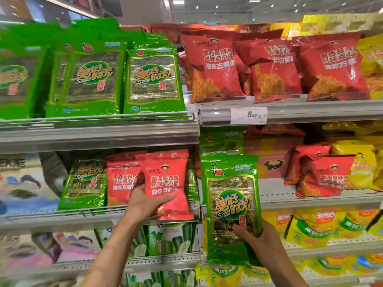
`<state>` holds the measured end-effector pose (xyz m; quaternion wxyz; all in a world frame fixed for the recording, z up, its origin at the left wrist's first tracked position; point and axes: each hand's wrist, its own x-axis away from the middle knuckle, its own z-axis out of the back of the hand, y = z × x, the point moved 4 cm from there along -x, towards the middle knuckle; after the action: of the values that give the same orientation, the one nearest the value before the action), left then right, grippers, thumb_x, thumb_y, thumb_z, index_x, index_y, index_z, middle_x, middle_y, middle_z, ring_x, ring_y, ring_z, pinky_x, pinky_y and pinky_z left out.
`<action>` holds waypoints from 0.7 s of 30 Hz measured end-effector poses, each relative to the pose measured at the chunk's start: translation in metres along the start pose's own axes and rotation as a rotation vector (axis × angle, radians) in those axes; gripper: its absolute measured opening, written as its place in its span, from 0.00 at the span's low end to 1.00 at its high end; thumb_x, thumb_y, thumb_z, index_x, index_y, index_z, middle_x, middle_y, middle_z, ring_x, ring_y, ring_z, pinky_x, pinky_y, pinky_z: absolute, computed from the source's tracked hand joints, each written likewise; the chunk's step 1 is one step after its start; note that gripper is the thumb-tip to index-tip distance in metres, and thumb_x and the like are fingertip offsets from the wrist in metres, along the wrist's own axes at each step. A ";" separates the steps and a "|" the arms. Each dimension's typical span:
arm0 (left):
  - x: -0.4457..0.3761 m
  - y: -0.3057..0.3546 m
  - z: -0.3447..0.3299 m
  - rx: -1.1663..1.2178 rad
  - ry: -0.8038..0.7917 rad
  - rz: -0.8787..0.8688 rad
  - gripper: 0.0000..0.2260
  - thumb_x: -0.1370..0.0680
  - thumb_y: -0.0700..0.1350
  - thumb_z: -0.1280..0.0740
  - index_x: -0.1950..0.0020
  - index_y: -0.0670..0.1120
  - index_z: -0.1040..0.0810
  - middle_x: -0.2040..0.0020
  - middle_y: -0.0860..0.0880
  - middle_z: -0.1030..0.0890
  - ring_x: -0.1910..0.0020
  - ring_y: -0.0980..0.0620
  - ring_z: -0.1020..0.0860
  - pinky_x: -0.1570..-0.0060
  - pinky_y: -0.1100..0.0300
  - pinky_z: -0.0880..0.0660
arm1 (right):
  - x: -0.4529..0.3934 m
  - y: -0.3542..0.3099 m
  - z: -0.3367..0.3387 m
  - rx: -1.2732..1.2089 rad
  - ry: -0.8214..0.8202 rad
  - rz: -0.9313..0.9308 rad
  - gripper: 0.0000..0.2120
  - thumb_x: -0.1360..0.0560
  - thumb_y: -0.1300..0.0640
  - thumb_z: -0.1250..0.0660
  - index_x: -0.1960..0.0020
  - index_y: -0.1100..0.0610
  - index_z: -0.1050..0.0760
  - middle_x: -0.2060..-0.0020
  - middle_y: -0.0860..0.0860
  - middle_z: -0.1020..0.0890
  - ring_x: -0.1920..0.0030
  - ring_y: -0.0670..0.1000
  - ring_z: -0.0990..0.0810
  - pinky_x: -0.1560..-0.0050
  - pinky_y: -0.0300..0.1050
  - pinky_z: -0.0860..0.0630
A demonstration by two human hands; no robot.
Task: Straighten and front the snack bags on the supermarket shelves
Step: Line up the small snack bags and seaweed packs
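Observation:
My left hand (145, 201) grips a red noodle-snack bag (165, 183) at the front of the middle-left shelf, thumb across its face. Beside it stand another red bag (120, 183) and a green seaweed bag (85, 183). My right hand (259, 239) holds a tall green seaweed bag (230, 204) upright in front of the right-hand shelves, thumb on its lower front. Another green seaweed bag (221, 141) stands behind it on the middle-right shelf.
Green seaweed bags (153, 79) fill the upper-left shelf and red bags (213, 67) the upper-right, above a price tag (248, 115). Red (325, 175) and yellow bags (356, 158) lie on the middle-right shelf. Yellow packs (310, 226) sit below. Wire rails edge the left shelves.

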<state>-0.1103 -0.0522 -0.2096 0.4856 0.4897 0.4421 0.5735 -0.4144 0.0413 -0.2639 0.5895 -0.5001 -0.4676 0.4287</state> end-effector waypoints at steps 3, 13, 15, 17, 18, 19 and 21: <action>0.023 -0.019 0.025 0.057 0.012 0.047 0.22 0.37 0.41 0.18 0.46 0.43 0.18 0.54 0.47 0.13 0.56 0.48 0.14 0.62 0.57 0.18 | -0.004 -0.001 -0.025 0.078 -0.051 -0.005 0.13 0.30 0.51 0.22 0.48 0.53 0.18 0.60 0.44 0.12 0.60 0.40 0.15 0.61 0.36 0.24; 0.064 -0.062 0.103 -0.007 0.233 0.090 0.22 0.40 0.43 0.17 0.48 0.44 0.17 0.59 0.48 0.13 0.63 0.50 0.15 0.68 0.58 0.20 | -0.042 -0.031 -0.131 0.158 -0.135 -0.064 0.28 0.29 0.50 0.22 0.36 0.63 0.26 0.46 0.52 0.19 0.49 0.47 0.20 0.45 0.44 0.25; 0.066 -0.066 0.109 -0.010 0.250 0.102 0.23 0.42 0.45 0.16 0.50 0.44 0.17 0.60 0.48 0.13 0.64 0.50 0.15 0.69 0.57 0.20 | -0.060 -0.045 -0.146 0.098 -0.142 -0.051 0.47 0.29 0.47 0.22 0.21 0.64 0.44 0.25 0.58 0.32 0.27 0.57 0.31 0.31 0.47 0.33; 0.067 -0.071 0.114 -0.010 0.266 0.110 0.24 0.43 0.45 0.16 0.50 0.44 0.17 0.61 0.48 0.13 0.64 0.50 0.15 0.68 0.57 0.20 | -0.080 -0.057 -0.158 0.065 -0.150 -0.009 0.51 0.29 0.46 0.22 0.19 0.63 0.49 0.21 0.57 0.39 0.23 0.56 0.38 0.29 0.47 0.38; 0.068 -0.072 0.116 -0.012 0.273 0.112 0.24 0.42 0.44 0.16 0.49 0.43 0.18 0.60 0.48 0.13 0.64 0.50 0.15 0.69 0.58 0.21 | -0.089 -0.062 -0.163 0.050 -0.145 0.003 0.52 0.30 0.46 0.22 0.19 0.62 0.49 0.21 0.57 0.40 0.22 0.57 0.39 0.28 0.48 0.38; 0.068 -0.073 0.118 -0.017 0.279 0.109 0.24 0.42 0.43 0.16 0.49 0.43 0.18 0.61 0.49 0.13 0.63 0.51 0.15 0.69 0.60 0.21 | -0.099 -0.065 -0.167 0.044 -0.136 0.014 0.52 0.30 0.46 0.22 0.19 0.61 0.49 0.21 0.57 0.40 0.22 0.57 0.39 0.27 0.50 0.39; 0.070 -0.074 0.123 -0.021 0.296 0.105 0.23 0.41 0.42 0.16 0.49 0.43 0.19 0.62 0.51 0.14 0.65 0.55 0.15 0.71 0.67 0.23 | -0.113 -0.071 -0.174 0.053 -0.118 0.040 0.51 0.30 0.46 0.21 0.19 0.61 0.46 0.21 0.58 0.37 0.23 0.58 0.37 0.25 0.53 0.38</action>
<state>0.0171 0.0308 -0.2578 0.3897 0.4172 0.4765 0.6686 -0.2629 -0.1113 -0.2181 0.5653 -0.4674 -0.4800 0.4813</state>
